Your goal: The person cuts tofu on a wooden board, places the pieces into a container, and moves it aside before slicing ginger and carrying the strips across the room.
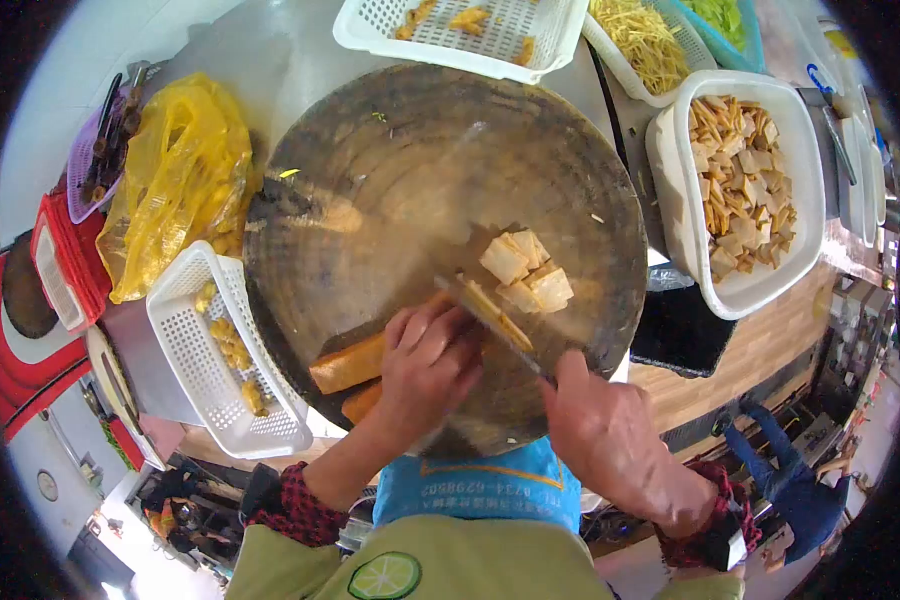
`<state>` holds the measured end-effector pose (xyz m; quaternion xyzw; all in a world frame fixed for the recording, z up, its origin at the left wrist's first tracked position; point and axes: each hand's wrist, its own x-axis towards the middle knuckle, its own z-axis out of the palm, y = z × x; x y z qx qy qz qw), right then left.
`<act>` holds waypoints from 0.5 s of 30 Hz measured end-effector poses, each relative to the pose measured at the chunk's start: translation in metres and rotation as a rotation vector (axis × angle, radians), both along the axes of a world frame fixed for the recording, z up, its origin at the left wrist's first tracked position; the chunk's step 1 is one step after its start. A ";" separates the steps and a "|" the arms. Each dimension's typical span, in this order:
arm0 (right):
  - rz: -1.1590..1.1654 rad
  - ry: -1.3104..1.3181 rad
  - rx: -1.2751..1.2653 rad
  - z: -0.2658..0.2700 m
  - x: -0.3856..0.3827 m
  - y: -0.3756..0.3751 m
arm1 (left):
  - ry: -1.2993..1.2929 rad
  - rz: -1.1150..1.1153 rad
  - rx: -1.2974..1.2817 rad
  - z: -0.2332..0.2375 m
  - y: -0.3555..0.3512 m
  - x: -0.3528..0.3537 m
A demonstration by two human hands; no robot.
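Observation:
My right hand is closed around the handle of a knife, seen nearly edge-on over a round wooden chopping block. A thin cut slice stands along the blade's right side. My left hand has its fingers bent and pressed together on long brown-skinned blocks that look like dried tofu, just left of the blade. The hand hides part of these blocks. Pale square slices lie in a small heap to the right of the knife.
A white tub at right holds many cut slices. White perforated baskets stand at the back and left, with yellowish pieces inside. A yellow plastic bag sits at left. Another person is at lower right.

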<state>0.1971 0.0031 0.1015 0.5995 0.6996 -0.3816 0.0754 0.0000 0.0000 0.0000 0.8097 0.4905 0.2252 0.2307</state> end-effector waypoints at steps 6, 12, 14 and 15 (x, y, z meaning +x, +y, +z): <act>0.109 -0.032 -0.017 -0.004 -0.008 -0.005 | -0.040 -0.013 -0.049 -0.005 -0.001 -0.008; 0.136 -0.046 0.045 -0.028 -0.019 0.009 | -0.060 -0.029 -0.026 -0.001 0.001 -0.004; 0.018 -0.052 -0.002 -0.020 -0.013 0.012 | -0.042 0.015 -0.007 0.001 0.005 0.000; 0.025 -0.049 -0.005 -0.013 -0.009 0.010 | -0.040 0.022 -0.009 0.001 0.004 0.000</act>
